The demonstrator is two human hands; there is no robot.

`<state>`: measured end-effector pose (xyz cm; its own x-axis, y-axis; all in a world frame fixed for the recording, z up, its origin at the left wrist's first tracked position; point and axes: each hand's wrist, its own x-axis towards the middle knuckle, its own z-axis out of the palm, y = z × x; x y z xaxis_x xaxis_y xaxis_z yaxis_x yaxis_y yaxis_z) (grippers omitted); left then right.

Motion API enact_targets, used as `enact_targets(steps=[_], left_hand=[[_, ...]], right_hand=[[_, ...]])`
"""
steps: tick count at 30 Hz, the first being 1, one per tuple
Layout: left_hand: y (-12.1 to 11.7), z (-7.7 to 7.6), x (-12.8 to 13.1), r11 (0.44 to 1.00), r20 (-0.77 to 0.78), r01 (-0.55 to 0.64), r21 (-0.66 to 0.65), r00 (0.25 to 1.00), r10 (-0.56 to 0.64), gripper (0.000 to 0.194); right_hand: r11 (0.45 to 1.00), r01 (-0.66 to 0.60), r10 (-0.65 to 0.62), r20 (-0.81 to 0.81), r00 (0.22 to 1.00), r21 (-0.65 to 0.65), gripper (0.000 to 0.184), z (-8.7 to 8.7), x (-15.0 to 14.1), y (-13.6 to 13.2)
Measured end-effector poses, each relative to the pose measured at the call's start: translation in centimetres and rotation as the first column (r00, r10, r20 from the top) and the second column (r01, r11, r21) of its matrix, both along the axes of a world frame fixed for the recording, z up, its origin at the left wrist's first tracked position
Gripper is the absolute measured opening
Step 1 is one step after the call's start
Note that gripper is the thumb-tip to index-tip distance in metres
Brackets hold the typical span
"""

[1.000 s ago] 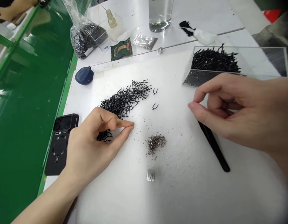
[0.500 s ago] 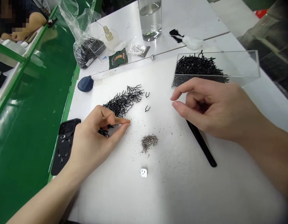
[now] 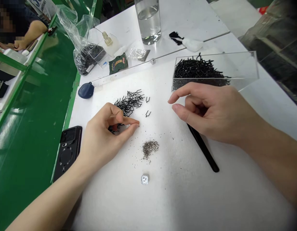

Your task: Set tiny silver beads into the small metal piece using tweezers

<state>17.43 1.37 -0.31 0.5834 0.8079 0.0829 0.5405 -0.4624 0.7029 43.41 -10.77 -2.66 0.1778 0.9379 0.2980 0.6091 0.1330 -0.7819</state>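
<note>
My left hand (image 3: 106,134) is closed in a pinch, thumb tip against forefinger. Whatever may be between those tips is too small to make out. Behind and partly under it lies a pile of small black Y-shaped forked pieces (image 3: 130,102), with two loose forks (image 3: 148,114) just right of it. A heap of tiny shiny grains (image 3: 149,148) is spread below the pinch. My right hand (image 3: 211,112) hovers with thumb and forefinger apart, nothing visible between them. Beneath it a slim black tool (image 3: 204,150) lies on the white mat, its upper end hidden. A small silvery cube (image 3: 144,179) sits nearer me.
Behind my right hand stands a clear box (image 3: 244,69) full of black pieces. Farther back are a glass of liquid (image 3: 148,24), a green packet (image 3: 118,63) and a plastic bag (image 3: 87,56). A black phone (image 3: 68,150) and blue case (image 3: 86,90) lie left. Another person's arm (image 3: 34,32) shows upper left.
The view has shifted, sliding the table things leftward. My right thumb and forefinger, nearly together before, have parted. My left pinch has moved rightward from the pile, nearer the loose forks.
</note>
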Motion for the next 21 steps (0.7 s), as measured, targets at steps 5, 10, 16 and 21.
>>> enact_targets(steps=[5,10,16,21], left_hand=[[0.0,0.3,0.4,1.000,0.014,0.019,-0.021,1.000,-0.018,0.039],[0.1,0.5,0.7,0.996,0.022,0.066,-0.055,0.998,-0.065,0.037],[0.0,0.7,1.7,0.990,0.055,0.121,-0.068,0.992,-0.118,0.034],[-0.4,0.6,3.1,0.978,0.055,0.194,-0.076,0.980,-0.190,0.034]], right_hand=[[1.000,-0.007,0.006,-0.041,0.999,-0.019,0.008,-0.1,0.0,0.1],[0.997,0.011,-0.014,-0.036,0.999,-0.079,0.014,0.1,0.0,0.0],[0.999,-0.017,0.015,-0.052,0.999,-0.039,0.014,0.2,0.2,0.0],[0.999,-0.030,0.028,-0.052,0.998,-0.032,0.018,0.1,0.2,0.2]])
